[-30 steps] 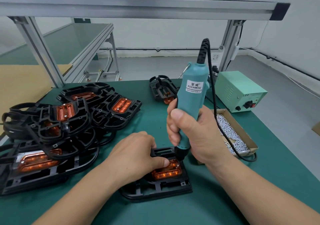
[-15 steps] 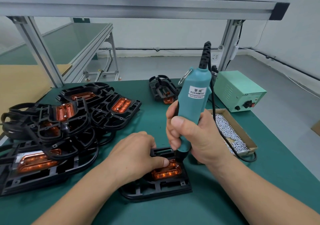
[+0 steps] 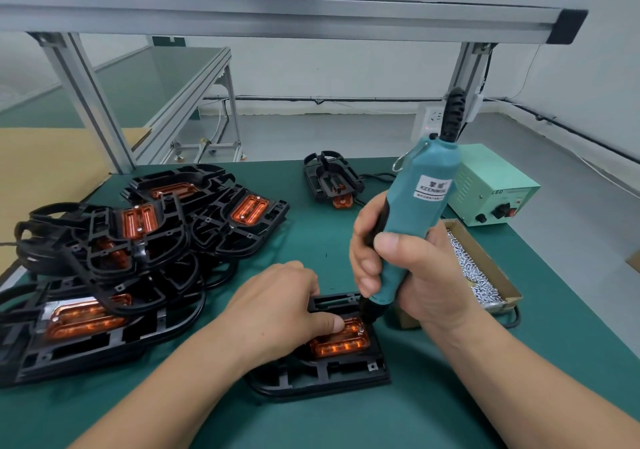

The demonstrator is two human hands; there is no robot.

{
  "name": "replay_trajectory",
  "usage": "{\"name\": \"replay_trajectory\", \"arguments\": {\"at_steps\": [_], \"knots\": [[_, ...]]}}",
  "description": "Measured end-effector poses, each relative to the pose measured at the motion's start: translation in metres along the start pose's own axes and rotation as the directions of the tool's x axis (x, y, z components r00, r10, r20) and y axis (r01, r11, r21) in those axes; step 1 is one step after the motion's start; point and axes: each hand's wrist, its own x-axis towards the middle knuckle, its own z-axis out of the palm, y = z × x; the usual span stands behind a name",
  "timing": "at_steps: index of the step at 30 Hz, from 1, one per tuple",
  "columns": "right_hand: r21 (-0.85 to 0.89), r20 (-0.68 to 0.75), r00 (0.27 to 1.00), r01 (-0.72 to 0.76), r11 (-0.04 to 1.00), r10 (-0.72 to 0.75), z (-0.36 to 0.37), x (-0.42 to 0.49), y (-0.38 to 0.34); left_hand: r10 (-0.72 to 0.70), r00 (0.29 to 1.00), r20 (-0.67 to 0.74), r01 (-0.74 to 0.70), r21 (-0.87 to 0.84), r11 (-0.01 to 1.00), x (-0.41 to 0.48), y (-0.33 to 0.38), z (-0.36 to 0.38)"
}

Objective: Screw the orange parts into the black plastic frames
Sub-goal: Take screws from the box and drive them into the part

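My right hand (image 3: 415, 275) is closed tight round the teal electric screwdriver (image 3: 417, 213), which tilts to the right, its black tip down at the far right corner of the orange part (image 3: 341, 343). My left hand (image 3: 277, 306) holds the black plastic frame (image 3: 322, 376), fingers curled over its far edge and thumb pressed on the orange part seated in it. The frame lies flat on the green counter (image 3: 450, 396), near me. To the left is a pile of frames (image 3: 138, 241); to the right, a cardboard box of screws (image 3: 485, 275) and, farther off, a green power supply (image 3: 491, 185).
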Motion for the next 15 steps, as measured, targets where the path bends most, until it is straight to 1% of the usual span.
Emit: {"name": "replay_trajectory", "arguments": {"at_steps": [3, 5, 8, 11, 12, 13, 15], "knots": [[0.034, 0.054, 0.999, -0.009, 0.999, 0.007, -0.0009, 0.0012, -0.0018, 0.006, 1.0, 0.009, -0.006, -0.005, 1.0, 0.0006, -0.0005, 0.0], [0.021, 0.038, 0.999, -0.009, 1.0, 0.008, -0.0001, 0.0014, -0.0021, 0.006, 1.0, 0.014, -0.006, -0.017, 1.0, 0.0006, -0.0013, -0.0003], [0.0, -0.024, 1.0, -0.016, 1.0, 0.016, 0.0005, 0.0026, -0.0032, 0.008, 1.0, 0.019, -0.008, -0.023, 1.0, 0.0008, -0.0015, -0.0005], [-0.041, -0.159, 0.987, -0.037, 0.998, 0.031, 0.0014, 0.0053, -0.0035, 0.0, 1.0, 0.02, 0.0, -0.029, 1.0, 0.0002, -0.001, -0.0011], [-0.054, -0.178, 0.984, -0.037, 0.998, 0.027, 0.0015, 0.0048, -0.0033, 0.0, 1.0, 0.022, 0.001, -0.024, 1.0, -0.0001, -0.0006, -0.0014], [-0.067, -0.173, 0.985, -0.028, 0.997, 0.016, 0.0014, 0.0038, -0.0036, 0.002, 1.0, 0.023, -0.001, -0.015, 1.0, -0.0004, 0.0002, -0.0016], [-0.081, -0.116, 0.993, 0.012, 0.997, -0.022, 0.0015, 0.0032, -0.006, 0.006, 1.0, 0.02, -0.006, -0.004, 1.0, -0.001, 0.0024, -0.002]]}}
